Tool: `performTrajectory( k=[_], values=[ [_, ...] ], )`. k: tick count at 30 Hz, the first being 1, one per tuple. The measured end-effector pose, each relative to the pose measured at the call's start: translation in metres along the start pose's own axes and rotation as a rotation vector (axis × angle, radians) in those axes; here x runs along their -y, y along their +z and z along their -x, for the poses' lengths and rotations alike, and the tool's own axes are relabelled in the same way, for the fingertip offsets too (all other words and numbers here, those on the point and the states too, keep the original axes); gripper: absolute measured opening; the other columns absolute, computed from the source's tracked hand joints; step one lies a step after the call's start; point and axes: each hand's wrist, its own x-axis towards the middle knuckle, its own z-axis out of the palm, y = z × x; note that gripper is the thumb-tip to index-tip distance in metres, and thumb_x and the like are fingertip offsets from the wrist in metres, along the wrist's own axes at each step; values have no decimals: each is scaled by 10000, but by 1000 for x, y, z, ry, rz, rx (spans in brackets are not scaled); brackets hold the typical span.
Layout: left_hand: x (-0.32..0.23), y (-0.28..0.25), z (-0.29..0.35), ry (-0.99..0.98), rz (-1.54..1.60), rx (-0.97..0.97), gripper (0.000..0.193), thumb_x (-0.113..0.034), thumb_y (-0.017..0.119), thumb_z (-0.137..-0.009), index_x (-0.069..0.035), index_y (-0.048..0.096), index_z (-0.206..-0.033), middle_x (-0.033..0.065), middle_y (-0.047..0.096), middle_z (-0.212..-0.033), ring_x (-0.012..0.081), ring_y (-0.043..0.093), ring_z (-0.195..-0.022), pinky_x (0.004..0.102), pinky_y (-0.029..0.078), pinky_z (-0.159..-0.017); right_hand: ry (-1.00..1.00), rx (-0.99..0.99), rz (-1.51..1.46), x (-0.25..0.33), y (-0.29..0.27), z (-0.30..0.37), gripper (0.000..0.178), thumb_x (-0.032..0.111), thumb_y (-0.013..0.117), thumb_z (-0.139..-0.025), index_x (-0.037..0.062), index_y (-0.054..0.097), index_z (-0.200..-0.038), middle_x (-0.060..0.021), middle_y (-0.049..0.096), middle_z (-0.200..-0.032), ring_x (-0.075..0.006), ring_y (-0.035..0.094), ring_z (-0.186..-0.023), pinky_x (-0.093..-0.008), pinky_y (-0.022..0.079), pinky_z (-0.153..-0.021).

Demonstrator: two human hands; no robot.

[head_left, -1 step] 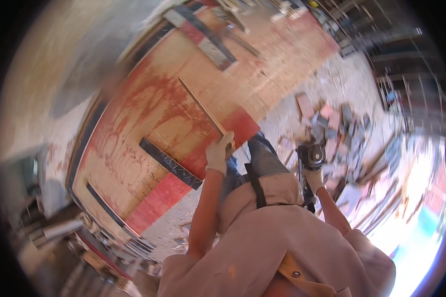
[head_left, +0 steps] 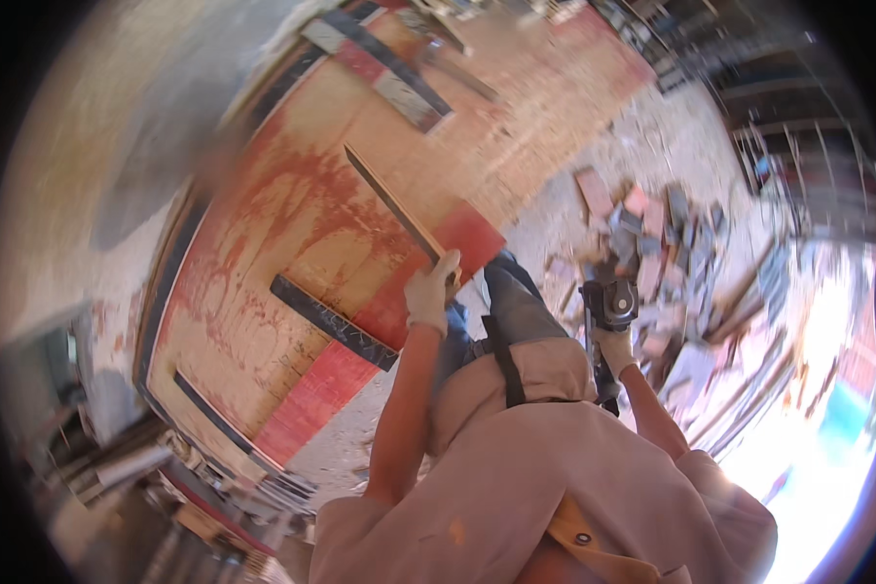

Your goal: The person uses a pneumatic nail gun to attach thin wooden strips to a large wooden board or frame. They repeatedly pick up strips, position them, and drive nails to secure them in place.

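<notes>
My left hand point(head_left: 426, 295), in a pale glove, is closed around the near end of a long thin wooden strip point(head_left: 389, 201). The strip points away over a large wooden panel point(head_left: 214, 311) stained red, and its side face looks dark. My right hand point(head_left: 615, 352), also gloved, is wrapped around a black power tool with a round cap, which looks like a nail gun point(head_left: 613, 304), beside my right leg. Left of my left hand a dark-faced strip point(head_left: 329, 316) lies across the panel. A red board surface point(head_left: 472, 238) lies just beyond that hand.
Dark and red strips point(head_left: 380, 70) lie at the panel's far end. A shorter dark strip point(head_left: 214, 414) sits near its left edge. A heap of wood offcuts point(head_left: 657, 238) covers the floor to the right. Stacked timber point(head_left: 127, 467) stands at the lower left.
The strip in my left hand has turned slightly, showing more of its dark face. The view has shifted a little; both hands keep their grips.
</notes>
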Motion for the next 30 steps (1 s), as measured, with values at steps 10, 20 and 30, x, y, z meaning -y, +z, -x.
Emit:
performTrajectory(
  k=[10, 20, 30],
  values=[
    [51, 49, -66, 815, -1118, -166, 1061, -559, 868, -661, 27, 438, -1433, 273, 515, -1400, 430, 478, -1313, 526, 384, -1108, -352, -245, 673, -224, 52, 142, 75, 39, 632, -779, 85, 691, -774, -123, 703, -774, -299, 677, -710, -433, 531, -677],
    [-16, 62, -177, 1314, -1795, 776, 963, -294, 883, -655, -152, 448, -1502, 90, 429, -1548, 318, 343, -1460, 469, 229, -1251, 3, -328, 91, -259, 79, 156, 208, 160, 663, -806, 39, 707, -969, -144, 722, -863, -315, 682, -783, -441, 530, -743],
    [-24, 87, -173, 1363, -1851, 884, 800, -263, 855, -679, -95, 544, -1397, 84, 585, -1301, 298, 543, -1173, 451, 435, -1051, -71, -289, 103, -167, 68, 99, 379, 145, 783, -786, -10, 658, -1108, -148, 716, -976, -238, 686, -936, -376, 534, -820]
  ],
)
